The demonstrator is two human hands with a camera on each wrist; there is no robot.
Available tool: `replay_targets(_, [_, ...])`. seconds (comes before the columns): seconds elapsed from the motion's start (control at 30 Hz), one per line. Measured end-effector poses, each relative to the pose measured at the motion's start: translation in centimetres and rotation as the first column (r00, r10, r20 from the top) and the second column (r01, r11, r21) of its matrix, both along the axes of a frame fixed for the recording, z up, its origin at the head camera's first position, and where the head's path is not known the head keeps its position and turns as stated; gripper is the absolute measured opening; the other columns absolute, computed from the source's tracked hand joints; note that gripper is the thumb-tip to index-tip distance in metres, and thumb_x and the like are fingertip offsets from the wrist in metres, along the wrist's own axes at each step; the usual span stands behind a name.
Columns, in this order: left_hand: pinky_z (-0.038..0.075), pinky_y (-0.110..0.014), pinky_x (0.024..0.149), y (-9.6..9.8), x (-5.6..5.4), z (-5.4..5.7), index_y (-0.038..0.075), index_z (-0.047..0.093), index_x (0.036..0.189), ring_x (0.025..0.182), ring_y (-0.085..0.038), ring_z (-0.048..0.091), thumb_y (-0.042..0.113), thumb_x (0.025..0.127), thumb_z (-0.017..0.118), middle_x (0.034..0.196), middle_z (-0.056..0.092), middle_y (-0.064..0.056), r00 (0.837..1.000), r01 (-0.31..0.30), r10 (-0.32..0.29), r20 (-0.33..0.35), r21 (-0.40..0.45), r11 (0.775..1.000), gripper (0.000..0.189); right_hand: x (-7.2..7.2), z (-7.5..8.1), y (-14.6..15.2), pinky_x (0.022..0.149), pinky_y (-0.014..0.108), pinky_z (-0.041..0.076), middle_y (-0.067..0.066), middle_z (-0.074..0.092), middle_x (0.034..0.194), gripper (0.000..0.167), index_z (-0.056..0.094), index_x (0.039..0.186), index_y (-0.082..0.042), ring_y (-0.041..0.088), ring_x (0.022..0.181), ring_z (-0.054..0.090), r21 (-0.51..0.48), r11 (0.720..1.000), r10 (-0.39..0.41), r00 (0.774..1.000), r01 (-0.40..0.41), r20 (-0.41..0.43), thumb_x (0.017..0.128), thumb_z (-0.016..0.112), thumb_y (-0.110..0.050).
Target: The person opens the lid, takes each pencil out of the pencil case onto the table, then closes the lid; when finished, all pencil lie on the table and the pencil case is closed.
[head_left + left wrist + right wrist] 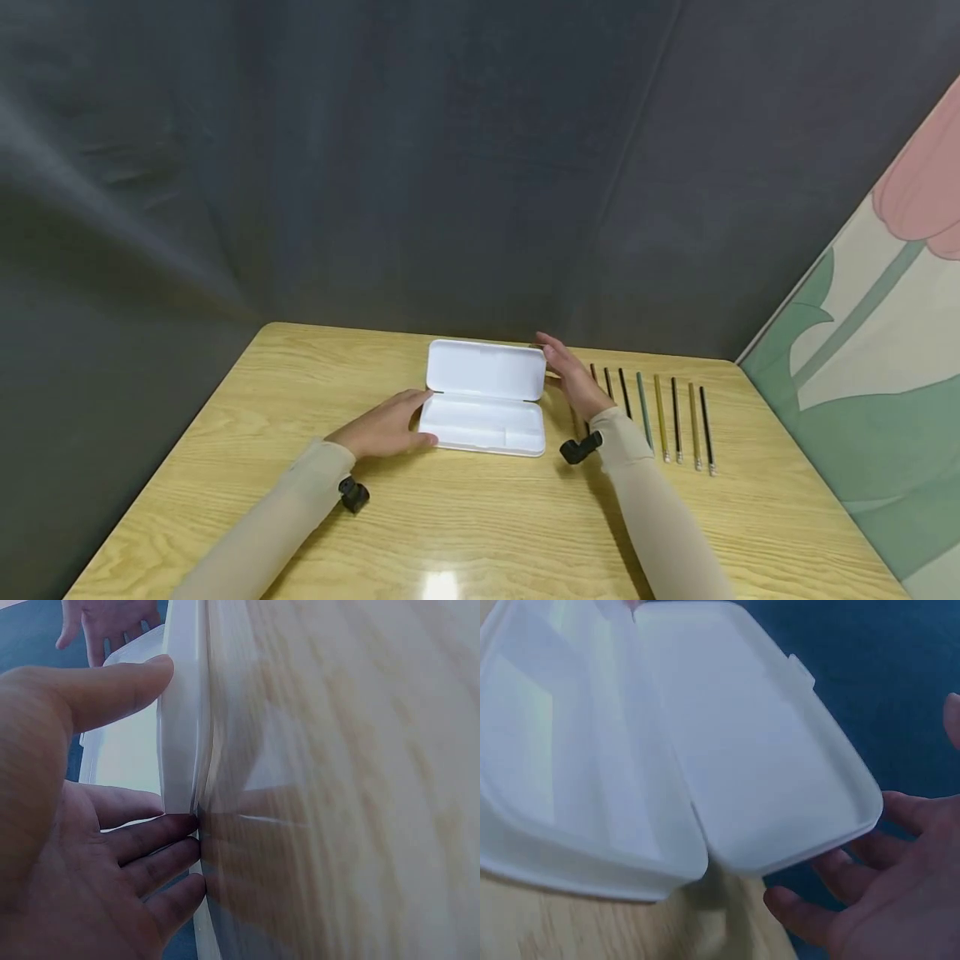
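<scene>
A white plastic pencil case [481,421] lies on the table with its hinged lid [486,369] raised at the back. A small divider shows in the right part of its tray. At the left end, my left hand [385,427] holds the case, thumb at the front corner and fingers along the end, as the left wrist view shows. My right hand [573,377] is at the lid's right edge, its fingers [844,875] extended beside and behind the lid's corner. Whether these fingertips press on the lid's back is hidden.
Several pencils [662,417] lie in a row on the wooden table [480,525] right of the case, some partly behind the right forearm. A dark curtain [465,167] hangs behind the table, and a flowered cloth [892,367] hangs at the right.
</scene>
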State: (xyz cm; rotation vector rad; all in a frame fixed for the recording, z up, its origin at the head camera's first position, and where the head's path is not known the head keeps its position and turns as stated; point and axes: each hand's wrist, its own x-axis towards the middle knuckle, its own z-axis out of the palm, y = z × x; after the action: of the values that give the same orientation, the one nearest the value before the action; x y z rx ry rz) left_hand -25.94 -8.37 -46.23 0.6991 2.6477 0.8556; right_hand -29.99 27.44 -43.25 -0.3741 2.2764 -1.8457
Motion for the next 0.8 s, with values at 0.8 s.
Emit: replay_targets(0.8, [0.036,-0.057,0.120,0.5,-0.2,-0.1,0.017,0.020,0.164,0.155,-0.034,0.029,0.043,0.087,0.079,0.168,0.025,-0.011,0.994,-0.032,0.042,-0.102,0.089,0.995,0.100,4.4,-0.2,-2.9,0.122,0.065,0.028,0.012,0.036,0.163,0.058,0.043,0.155,-0.015,0.041,0.152,0.032,0.411,0.905,0.163,0.982,-0.110,-0.097,0.105,0.055,-0.040])
